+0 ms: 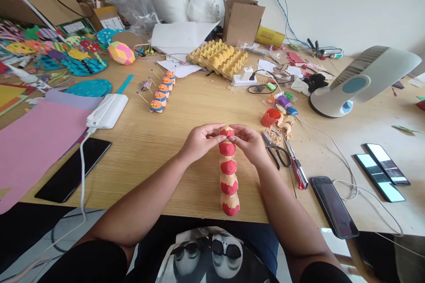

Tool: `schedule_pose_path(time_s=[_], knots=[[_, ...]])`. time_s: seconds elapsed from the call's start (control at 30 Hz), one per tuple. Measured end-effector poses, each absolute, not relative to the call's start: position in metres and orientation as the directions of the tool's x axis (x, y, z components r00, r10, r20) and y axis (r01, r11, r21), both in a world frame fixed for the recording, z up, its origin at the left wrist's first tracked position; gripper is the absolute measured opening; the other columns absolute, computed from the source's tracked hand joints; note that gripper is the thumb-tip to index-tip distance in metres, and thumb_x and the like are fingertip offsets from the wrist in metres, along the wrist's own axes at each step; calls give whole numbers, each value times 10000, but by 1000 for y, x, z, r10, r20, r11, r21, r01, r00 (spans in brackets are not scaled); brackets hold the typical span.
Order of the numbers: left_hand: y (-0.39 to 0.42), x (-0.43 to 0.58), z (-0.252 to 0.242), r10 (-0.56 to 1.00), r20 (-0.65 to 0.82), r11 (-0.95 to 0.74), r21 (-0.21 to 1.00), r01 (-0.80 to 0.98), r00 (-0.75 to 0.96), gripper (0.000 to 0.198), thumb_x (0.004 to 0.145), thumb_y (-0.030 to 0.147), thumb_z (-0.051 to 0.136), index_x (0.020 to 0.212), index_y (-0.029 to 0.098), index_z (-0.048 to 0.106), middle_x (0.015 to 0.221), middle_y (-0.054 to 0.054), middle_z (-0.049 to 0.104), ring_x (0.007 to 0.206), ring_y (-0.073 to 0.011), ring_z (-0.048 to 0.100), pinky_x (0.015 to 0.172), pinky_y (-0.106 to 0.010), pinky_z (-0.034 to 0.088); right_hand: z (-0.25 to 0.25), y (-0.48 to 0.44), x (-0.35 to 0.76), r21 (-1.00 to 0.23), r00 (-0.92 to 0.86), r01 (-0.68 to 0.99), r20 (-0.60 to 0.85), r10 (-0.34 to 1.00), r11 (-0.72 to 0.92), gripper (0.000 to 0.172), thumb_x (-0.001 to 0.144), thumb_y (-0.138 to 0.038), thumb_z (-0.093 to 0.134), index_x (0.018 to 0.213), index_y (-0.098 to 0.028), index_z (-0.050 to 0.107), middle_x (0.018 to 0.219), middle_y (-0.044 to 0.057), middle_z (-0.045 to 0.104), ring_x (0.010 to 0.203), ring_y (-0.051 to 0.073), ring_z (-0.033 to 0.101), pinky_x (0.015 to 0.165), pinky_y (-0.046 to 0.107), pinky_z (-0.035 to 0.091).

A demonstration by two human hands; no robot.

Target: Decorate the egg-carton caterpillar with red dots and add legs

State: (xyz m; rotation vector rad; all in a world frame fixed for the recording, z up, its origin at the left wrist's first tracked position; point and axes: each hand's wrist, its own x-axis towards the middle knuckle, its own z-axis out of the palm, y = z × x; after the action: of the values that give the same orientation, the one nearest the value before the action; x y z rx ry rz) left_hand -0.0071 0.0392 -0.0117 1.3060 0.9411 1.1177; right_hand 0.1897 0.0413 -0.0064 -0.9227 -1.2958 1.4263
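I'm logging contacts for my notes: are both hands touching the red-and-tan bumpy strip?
Touching. The head view shows the left hand and right hand with their thumbs on the far end of the red-and-tan bumpy strip.

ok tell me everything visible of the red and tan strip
The strip is a row of five rounded humps, tan with a red patch on each, matte like molded pulp. It points away from the person over the table, near end by the front edge; the left hand and right hand hold its far end.
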Motion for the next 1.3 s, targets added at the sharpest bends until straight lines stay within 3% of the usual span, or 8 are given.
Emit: schedule_pose_path(time_s=[0.57,0.8,0.97,1.13,1.3], knots=[[42,-8,-9,958,-46,127,953,-277,282,500,722,364,879,1184,212,764,1096,-103,782,973,-224,724,888,-395,596,-6,42,195,-953,-256,-283,-34,966,-109,350,678,-382,909,987,-257,803,813,-11,758,743,132,668,751,301,562],[39,-7,-7,956,-80,173,932,-318,283,458,717,379,879,1133,213,781,1110,-103,780,968,-232,729,854,-378,597,-5,40,193,-904,-254,-373,-120,960,-211,347,644,-357,930,941,-247,789,887,-4,779,777,136,687,735,277,566],[39,-7,-6,956,-117,215,905,-368,270,448,711,364,883,1121,217,778,1097,-95,785,960,-217,733,844,-333,579,-4,38,194,-887,-322,-380,-137,937,-260,333,719,-376,884,1004,-270,748,939,-13,755,811,130,686,759,267,569],[39,-7,-5,935,-152,285,861,-422,321,400,794,432,808,1132,221,772,1100,-100,782,903,-193,736,767,-286,565,-1,36,190,-918,-328,-331,-106,939,-219,390,750,-401,858,1090,-284,708,953,-5,734,837,145,678,746,265,566],[36,-3,-3,944,-155,270,871,-410,292,368,774,390,833,1098,225,778,1144,-88,772,926,-188,726,782,-287,558,1,34,184,-947,-291,-286,-58,955,-145,456,722,-403,878,1120,-257,710,913,11,735,833,156,671,750,278,554]])
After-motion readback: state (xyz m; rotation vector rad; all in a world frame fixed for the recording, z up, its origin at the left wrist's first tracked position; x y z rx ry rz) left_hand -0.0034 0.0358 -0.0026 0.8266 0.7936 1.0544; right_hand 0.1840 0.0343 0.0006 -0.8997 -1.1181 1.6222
